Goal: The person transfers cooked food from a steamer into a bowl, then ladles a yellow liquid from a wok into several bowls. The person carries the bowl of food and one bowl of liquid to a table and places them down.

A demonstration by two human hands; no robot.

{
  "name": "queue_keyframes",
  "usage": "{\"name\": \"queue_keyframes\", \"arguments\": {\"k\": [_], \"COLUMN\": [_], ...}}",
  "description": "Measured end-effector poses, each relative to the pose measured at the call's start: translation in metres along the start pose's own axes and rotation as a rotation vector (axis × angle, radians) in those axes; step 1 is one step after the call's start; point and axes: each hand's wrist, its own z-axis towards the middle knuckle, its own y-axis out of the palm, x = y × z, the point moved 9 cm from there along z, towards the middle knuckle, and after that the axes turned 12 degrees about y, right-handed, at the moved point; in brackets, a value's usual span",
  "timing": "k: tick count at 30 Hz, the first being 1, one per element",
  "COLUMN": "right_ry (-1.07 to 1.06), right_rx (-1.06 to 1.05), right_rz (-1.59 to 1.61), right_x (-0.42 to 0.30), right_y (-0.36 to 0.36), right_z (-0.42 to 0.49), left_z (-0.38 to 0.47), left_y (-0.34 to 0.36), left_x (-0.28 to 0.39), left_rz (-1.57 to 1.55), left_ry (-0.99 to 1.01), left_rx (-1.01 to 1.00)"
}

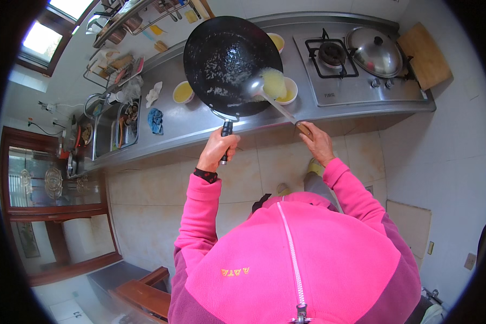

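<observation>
My left hand (219,150) grips the black handle of a dark wok (214,60), which is held over the counter and tilted toward the right. In my right hand (318,142) is the wooden grip of a metal ladle (281,109). The ladle's bowl rests at the wok's right rim, beside a pale yellow, frothy mass (273,83). That mass hangs at the rim over a white bowl (290,95) holding yellow contents. Another bowl (183,92) with yellow contents stands left of the wok, and a third bowl (276,42) shows partly behind it.
On the right is a gas hob (328,91) with a domed metal lid (374,52) on one burner and a wooden board (424,56) against the wall. A blue cloth (155,120) and crumpled white tissue (154,94) lie left, near the sink (105,131).
</observation>
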Motion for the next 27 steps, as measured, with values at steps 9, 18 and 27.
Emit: {"name": "queue_keyframes", "arguments": {"k": [9, 18, 27], "right_ry": [0.049, 0.118, 0.104], "right_rx": [0.022, 0.087, 0.219], "right_rz": [0.055, 0.059, 0.031], "right_x": [0.013, 0.042, 0.035], "right_y": [-0.007, -0.016, -0.034], "right_z": [-0.005, -0.007, -0.01], "left_z": [0.002, 0.006, 0.005], "left_y": [0.002, 0.003, 0.005], "left_x": [0.005, 0.009, 0.012], "left_rz": [0.032, 0.111, 0.163], "left_ry": [0.007, 0.041, 0.062], "left_rx": [0.01, 0.032, 0.04]}}
